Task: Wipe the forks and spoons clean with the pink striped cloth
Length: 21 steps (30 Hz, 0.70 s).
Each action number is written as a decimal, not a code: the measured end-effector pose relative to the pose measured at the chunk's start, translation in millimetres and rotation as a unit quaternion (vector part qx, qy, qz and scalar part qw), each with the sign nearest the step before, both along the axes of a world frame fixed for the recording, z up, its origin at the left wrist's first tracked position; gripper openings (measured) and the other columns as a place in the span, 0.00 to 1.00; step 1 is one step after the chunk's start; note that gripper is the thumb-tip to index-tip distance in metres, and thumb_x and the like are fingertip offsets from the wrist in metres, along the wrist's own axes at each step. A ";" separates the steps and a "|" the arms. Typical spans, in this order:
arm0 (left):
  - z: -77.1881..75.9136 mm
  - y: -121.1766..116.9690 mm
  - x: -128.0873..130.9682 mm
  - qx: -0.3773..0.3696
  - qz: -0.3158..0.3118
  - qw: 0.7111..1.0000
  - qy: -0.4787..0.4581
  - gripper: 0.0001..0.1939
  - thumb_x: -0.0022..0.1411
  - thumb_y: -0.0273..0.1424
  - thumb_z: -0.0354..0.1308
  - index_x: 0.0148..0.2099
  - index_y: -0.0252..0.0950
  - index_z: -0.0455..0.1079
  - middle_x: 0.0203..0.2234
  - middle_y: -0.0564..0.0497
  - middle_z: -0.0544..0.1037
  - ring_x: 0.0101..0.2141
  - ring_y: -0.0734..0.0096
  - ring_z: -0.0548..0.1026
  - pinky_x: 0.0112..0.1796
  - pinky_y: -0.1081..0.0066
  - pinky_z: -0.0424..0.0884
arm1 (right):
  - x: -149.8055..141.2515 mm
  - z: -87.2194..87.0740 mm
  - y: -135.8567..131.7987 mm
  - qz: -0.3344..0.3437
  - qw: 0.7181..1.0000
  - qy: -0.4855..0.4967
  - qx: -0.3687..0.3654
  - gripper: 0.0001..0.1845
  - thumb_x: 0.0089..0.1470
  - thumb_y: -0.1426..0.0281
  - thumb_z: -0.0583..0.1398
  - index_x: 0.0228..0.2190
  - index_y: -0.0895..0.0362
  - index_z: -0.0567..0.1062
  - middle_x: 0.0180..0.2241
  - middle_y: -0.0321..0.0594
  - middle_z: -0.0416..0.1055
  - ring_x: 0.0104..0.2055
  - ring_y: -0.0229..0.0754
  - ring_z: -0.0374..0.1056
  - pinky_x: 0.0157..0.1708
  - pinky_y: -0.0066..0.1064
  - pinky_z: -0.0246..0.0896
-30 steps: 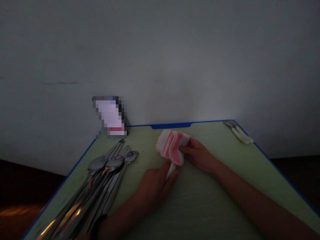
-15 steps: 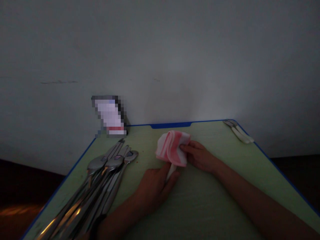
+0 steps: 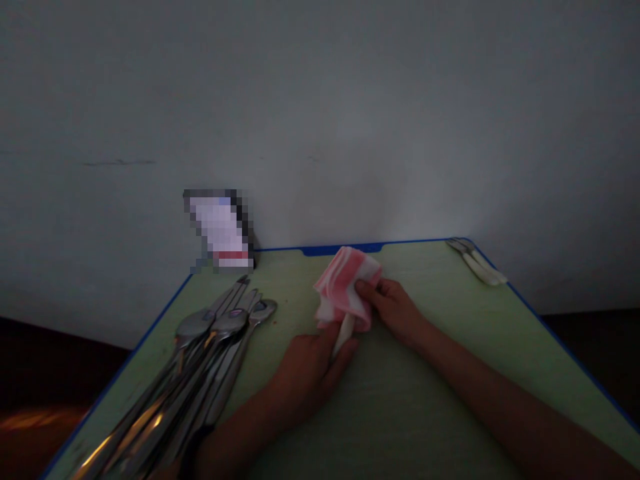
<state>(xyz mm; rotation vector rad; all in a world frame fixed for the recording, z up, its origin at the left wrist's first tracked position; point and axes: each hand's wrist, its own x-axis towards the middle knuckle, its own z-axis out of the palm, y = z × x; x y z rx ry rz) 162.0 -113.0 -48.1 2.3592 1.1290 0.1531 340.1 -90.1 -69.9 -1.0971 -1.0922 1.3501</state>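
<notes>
At the centre of the frame, the pink-and-white striped cloth (image 3: 345, 287) is folded over the upper part of a white-handled utensil (image 3: 345, 331), whose head is hidden beneath the fabric. The left hand (image 3: 310, 367), just below centre, has its fingers closed about the pale handle, which points toward the lower edge of the frame. The right hand (image 3: 393, 307), right of centre, pinches the cloth, thumb on the near face and the other fingers partly concealed behind it. A dark band (image 3: 193, 448) encircles the left wrist. At lower left lies a heap of metal cutlery (image 3: 230, 325), spoon bowls among it, lengthwise on the pale green table (image 3: 415, 413), which is edged in blue. Two forks (image 3: 480, 269) with white handles rest side by side near the table's far right corner. At centre left, a pixelated upright device (image 3: 220, 230) leans near the grey wall (image 3: 350, 120). Lighting is dim.
</notes>
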 end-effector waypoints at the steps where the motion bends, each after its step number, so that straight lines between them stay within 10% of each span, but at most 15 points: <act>1: 0.5 0.4 0.1 -0.003 0.000 1.000 -0.005 0.19 0.67 0.39 0.39 0.51 0.34 0.62 0.36 0.44 0.76 0.34 0.60 0.76 0.35 0.66 0.68 | -0.6 -1.6 0.3 -0.004 1.000 0.001 -0.004 0.18 0.47 0.56 0.60 0.24 0.60 0.72 0.21 0.34 0.68 0.22 0.33 0.59 0.24 0.27 0.51; 11: 5.2 0.7 -3.1 -0.061 0.037 0.995 -0.063 0.19 0.67 0.41 0.37 0.37 0.35 0.64 0.24 0.52 0.72 0.27 0.68 0.72 0.28 0.73 0.64 | 10.4 -8.0 9.6 0.041 0.952 0.284 -0.108 0.04 0.43 0.73 0.56 0.26 0.57 0.70 0.23 0.35 0.68 0.28 0.38 0.63 0.36 0.33 0.59; 21: 7.5 0.0 -3.5 -0.084 0.060 0.987 -0.122 0.19 0.68 0.41 0.37 0.36 0.35 0.62 0.24 0.53 0.70 0.25 0.71 0.70 0.27 0.73 0.63 | 13.7 -7.5 16.9 0.004 0.947 0.302 -0.109 0.07 0.46 0.69 0.55 0.29 0.56 0.71 0.29 0.39 0.72 0.38 0.45 0.67 0.44 0.39 0.61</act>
